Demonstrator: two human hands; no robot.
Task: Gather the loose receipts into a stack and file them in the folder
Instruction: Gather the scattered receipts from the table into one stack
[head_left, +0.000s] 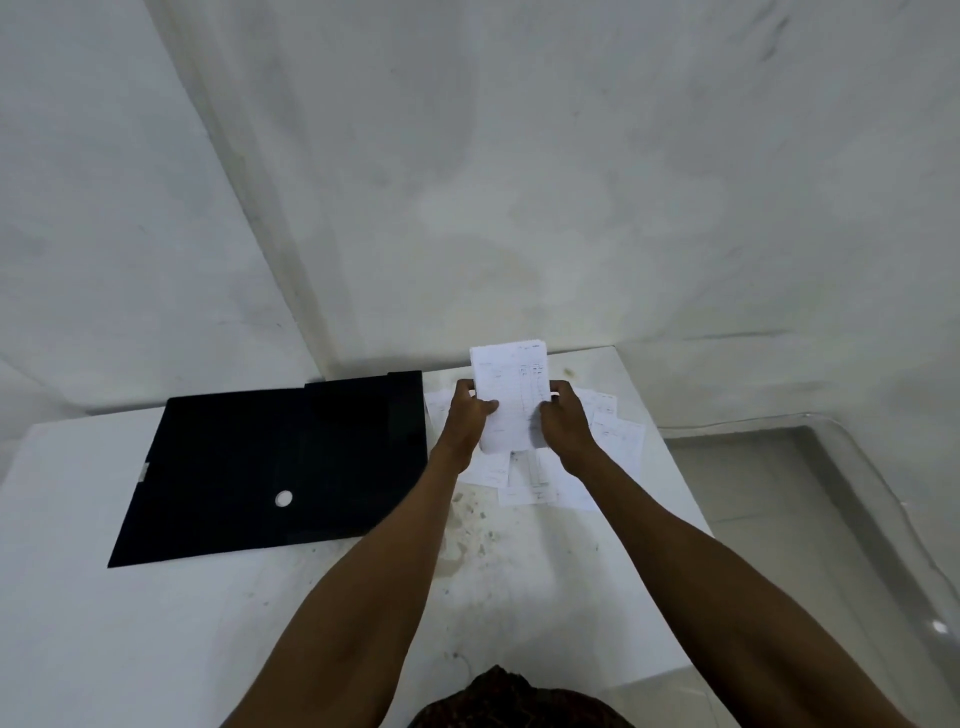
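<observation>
Nearest the camera, two bare forearms are reaching out over the white, stained tabletop (156, 623). Just past them, loose white printed receipts (545, 483) are lying fanned and overlapping, right of the flat black rectangular folder (270, 467), which is lying closed with a round white hole in its cover. Above those sheets, the left hand (467, 415) and right hand (563, 426) are each clamping a side edge of a white paper stack of gathered receipts (511, 395), held upright off the table, just right of the folder's far corner. The stack's long axis is running away from the person, top edge pointing toward the far wall. Gathering seems to be under way: several sheets are still lying loose. The next move probably calls for freeing one hand to collect them while the other is pinching the stack.
</observation>
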